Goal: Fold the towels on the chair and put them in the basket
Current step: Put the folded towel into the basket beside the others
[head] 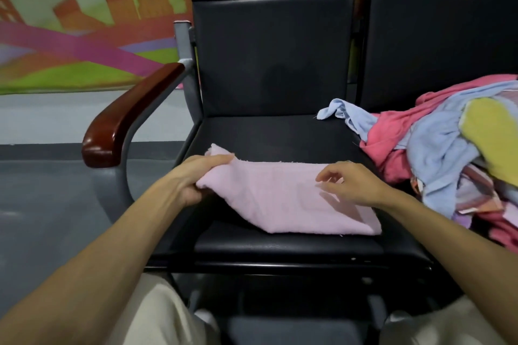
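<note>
The pink towel lies folded into a long band across the front half of the chair seat, its near right corner close to the seat's front edge and its left end raised off the cushion; the left hand holds that left end, fingers laid over the top and thumb tucked beneath, near the seat's left edge below the wooden armrest; the right hand hovers over the towel's right part with fingers loosely curled and holding nothing, though whether the tips touch the cloth I cannot tell; the cloth looks thin, light and limp, so it will likely sag and slip out of line unless taken by its corners or along a folded edge and smoothed flat; the pile of towels lies heaped over the seat's right edge; no basket shows.
</note>
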Demonstrator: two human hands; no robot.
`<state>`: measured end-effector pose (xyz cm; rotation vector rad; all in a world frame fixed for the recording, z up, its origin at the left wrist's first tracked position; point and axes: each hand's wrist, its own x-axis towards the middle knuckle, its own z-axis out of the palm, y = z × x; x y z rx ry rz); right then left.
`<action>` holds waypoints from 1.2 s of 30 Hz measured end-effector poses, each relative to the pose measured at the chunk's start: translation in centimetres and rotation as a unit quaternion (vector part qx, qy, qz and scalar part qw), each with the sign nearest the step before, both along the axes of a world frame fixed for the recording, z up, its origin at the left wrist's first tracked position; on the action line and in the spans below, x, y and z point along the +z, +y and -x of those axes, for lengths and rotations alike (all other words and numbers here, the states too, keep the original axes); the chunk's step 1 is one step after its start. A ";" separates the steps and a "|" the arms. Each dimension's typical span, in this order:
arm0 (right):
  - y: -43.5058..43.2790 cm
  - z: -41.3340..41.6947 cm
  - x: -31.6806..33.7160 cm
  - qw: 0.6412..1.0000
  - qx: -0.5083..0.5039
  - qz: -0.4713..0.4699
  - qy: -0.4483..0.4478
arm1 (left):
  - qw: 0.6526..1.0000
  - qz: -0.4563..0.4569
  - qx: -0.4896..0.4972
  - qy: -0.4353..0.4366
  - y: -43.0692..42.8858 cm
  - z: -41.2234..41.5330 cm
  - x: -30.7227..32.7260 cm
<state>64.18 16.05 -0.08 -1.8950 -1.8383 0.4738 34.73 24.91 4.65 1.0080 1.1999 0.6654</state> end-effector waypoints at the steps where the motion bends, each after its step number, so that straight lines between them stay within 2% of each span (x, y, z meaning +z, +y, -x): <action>1: -0.3 -0.7 0.2 1.000 -0.018 -0.008 0.005 | 0.999 -0.003 0.011 -0.030 -0.4 -0.9 0.2; 3: -1.0 -2.0 0.7 0.995 -0.075 -0.029 0.059 | 0.995 -0.003 0.029 -0.092 -1.1 -2.8 0.6; 4: -1.5 -2.7 1.0 0.985 -0.112 -0.039 0.122 | 0.993 0.003 0.028 -0.118 -1.5 -3.8 0.9; 7: -2.8 -4.1 2.5 0.908 -0.206 -0.058 0.359 | 0.990 0.007 0.009 -0.143 -2.1 -7.4 1.4; 10: -3.9 -5.9 3.1 0.871 -0.246 -0.082 0.418 | 0.996 -0.084 -0.001 -0.019 -3.2 -12.2 2.1; 13: -4.5 -7.0 2.7 0.863 -0.261 -0.083 0.424 | 0.970 -0.211 -0.055 0.108 -4.2 -17.1 1.8; 16: -4.6 -7.3 2.5 0.871 -0.255 -0.078 0.413 | 0.931 -0.287 -0.099 0.203 -4.8 -20.3 0.0; 18: -4.6 -7.4 2.5 0.877 -0.250 -0.078 0.404 | 0.899 -0.307 -0.155 0.273 -5.7 -21.5 -1.5; 21: -4.4 -7.3 2.5 0.886 -0.235 -0.073 0.392 | 0.860 -0.244 -0.286 0.344 -7.4 -22.6 -3.1; 23: -4.3 -7.0 2.5 0.899 -0.215 -0.066 0.377 | 0.862 -0.197 -0.322 0.339 -7.7 -22.7 -2.9; 25: -4.2 -6.6 2.4 0.924 -0.180 -0.059 0.332 | 0.880 -0.171 -0.324 0.303 -7.2 -22.1 -2.3; 26: -4.2 -6.3 2.3 0.941 -0.156 -0.057 0.294 | 0.890 -0.182 -0.311 0.281 -6.7 -21.6 -2.1; 28: -4.1 -5.8 2.1 0.971 -0.087 -0.041 0.220 | 0.893 -0.265 -0.260 0.255 -5.3 -20.0 -2.1; 29: -4.2 -5.4 2.1 0.980 -0.045 -0.022 0.192 | 0.877 -0.325 -0.239 0.262 -4.3 -18.9 -2.2; 31: -4.2 -4.6 1.9 0.992 0.030 0.033 0.121 | 0.811 -0.423 -0.258 0.310 -2.1 -16.4 -2.8; 33: -4.1 -3.8 1.8 0.994 0.073 0.080 0.021 | 0.729 -0.462 -0.341 0.373 -0.5 -13.8 -3.8; 34: -3.9 -3.5 1.8 0.993 0.080 0.089 -0.021 | 0.704 -0.462 -0.370 0.393 0.0 -12.6 -4.5; 36: -3.2 -2.9 1.9 0.990 0.074 0.087 -0.087 | 0.690 -0.462 -0.379 0.407 0.4 -10.4 -5.3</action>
